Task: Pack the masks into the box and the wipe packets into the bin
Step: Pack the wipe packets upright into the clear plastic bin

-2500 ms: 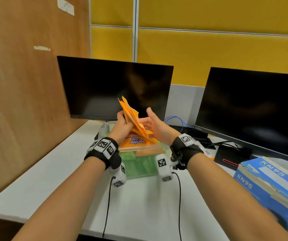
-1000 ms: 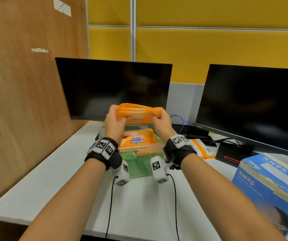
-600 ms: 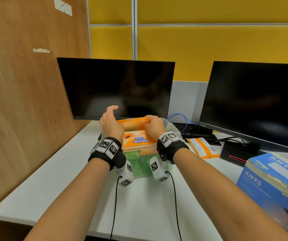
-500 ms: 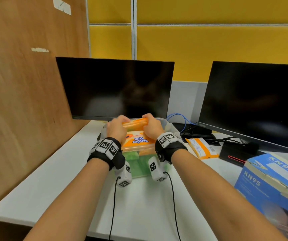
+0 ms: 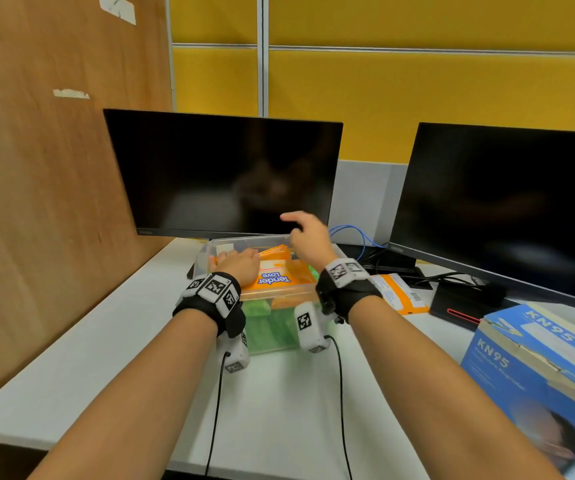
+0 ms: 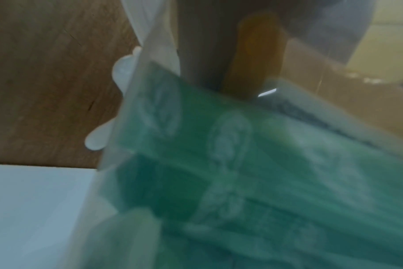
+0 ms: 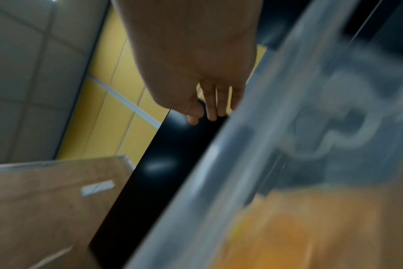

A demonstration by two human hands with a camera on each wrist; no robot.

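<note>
A clear plastic bin (image 5: 244,241) stands mid-table, with green wipe packets (image 5: 272,327) low inside and orange "Tender Love" packets (image 5: 279,277) on top. My left hand (image 5: 236,263) lies on the orange packets at the bin's left side, fingers stretched forward. My right hand (image 5: 305,233) hovers just above the bin's far right rim, fingers relaxed and empty. The left wrist view shows the green packets (image 6: 242,163) through the bin wall. In the right wrist view the right hand (image 7: 209,109) is free beside the bin (image 7: 253,145). One more orange packet (image 5: 400,294) lies on the table to the right.
A blue KN95 mask box (image 5: 535,358) sits at the near right table edge. Two dark monitors (image 5: 223,174) (image 5: 504,202) stand behind the bin. A black device (image 5: 459,303) and cables lie under the right monitor. A wooden partition (image 5: 36,202) bounds the left.
Both hands lowered the bunch of orange packets from mid-air into the bin. The right hand has let go and lifted; the left hand now lies on the packets.
</note>
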